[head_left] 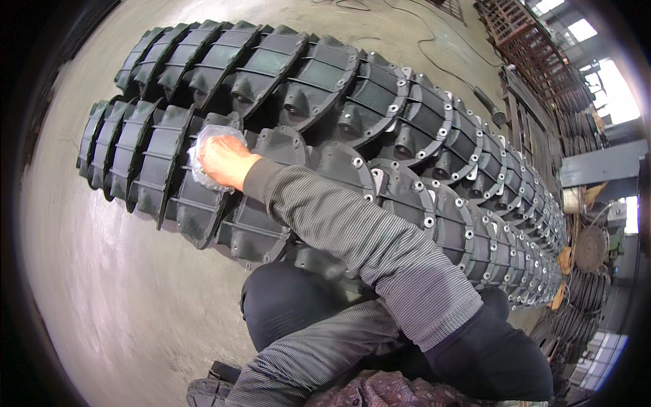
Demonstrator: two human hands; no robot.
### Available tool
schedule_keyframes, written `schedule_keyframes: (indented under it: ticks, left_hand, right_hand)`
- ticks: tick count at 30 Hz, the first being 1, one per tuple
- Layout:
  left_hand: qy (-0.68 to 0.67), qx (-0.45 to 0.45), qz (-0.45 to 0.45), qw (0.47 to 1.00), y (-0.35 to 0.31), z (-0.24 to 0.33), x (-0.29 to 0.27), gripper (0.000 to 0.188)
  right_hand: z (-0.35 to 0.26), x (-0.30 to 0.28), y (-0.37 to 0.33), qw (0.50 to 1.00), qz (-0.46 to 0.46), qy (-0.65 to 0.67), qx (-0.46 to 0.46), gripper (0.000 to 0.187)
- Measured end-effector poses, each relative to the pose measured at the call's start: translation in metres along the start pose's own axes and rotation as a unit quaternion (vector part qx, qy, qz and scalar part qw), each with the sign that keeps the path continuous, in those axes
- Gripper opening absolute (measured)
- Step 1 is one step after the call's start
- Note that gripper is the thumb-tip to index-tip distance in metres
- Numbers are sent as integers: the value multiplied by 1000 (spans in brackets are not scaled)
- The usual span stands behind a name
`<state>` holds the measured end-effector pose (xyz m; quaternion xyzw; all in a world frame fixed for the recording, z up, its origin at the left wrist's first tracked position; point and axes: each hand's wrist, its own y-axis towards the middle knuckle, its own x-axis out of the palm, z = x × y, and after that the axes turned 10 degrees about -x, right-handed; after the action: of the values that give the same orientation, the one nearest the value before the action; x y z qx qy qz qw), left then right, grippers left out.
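Note:
My right hand (226, 161) reaches far to the left over the near row of dark grey ribbed metal castings (152, 173). Its fingers curl down against crumpled clear plastic, which looks like a bag (209, 131). The fingertips and whatever the plastic may contain are hidden from above. Beneath hand and plastic is one of the curved castings, with raised ribs and flanges. My left forearm, in a grey striped sleeve, passes under the right arm, which hides the left hand.
A second row of similar castings (264, 61) lies just beyond, both rows running off to the right. On the concrete floor (88, 271) behind them are a power tool (489, 105) and its cable. Rusty racks (525, 44) stand at the far right. My bent knee (281, 302) is close to the near row.

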<state>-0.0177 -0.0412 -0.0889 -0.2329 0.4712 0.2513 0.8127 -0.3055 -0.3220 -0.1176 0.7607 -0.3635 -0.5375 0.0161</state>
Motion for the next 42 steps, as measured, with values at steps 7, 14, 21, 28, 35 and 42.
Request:
schedule_keyframes:
  ticks: [7, 14, 21, 28, 35, 42]
  left_hand:
    - [-47, -8, 59, 997, -26, -31, -6, 29]
    - [-154, 20, 186, 970, -22, -35, 10, 27]
    - [24, -6, -19, 1000, 7, -18, -20, 17]
    - [-12, -46, 49, 998, 12, -4, -34, 12]
    - [8, -48, 16, 999, 18, 2, -34, 16]
    - [2, -65, 4, 998, 18, 0, -37, 18]
  right_hand:
    - [-3, 4, 5, 997, -30, -61, -31, 14]
    - [-2, -38, -25, 993, 87, 18, -81, 10]
    - [72, -179, -145, 906, 130, 344, 208, 29]
    - [135, -257, -290, 855, 125, 210, 458, 22]
    - [170, -246, -318, 876, 110, 133, 450, 25]
    - [168, -245, -313, 886, 126, 118, 430, 24]
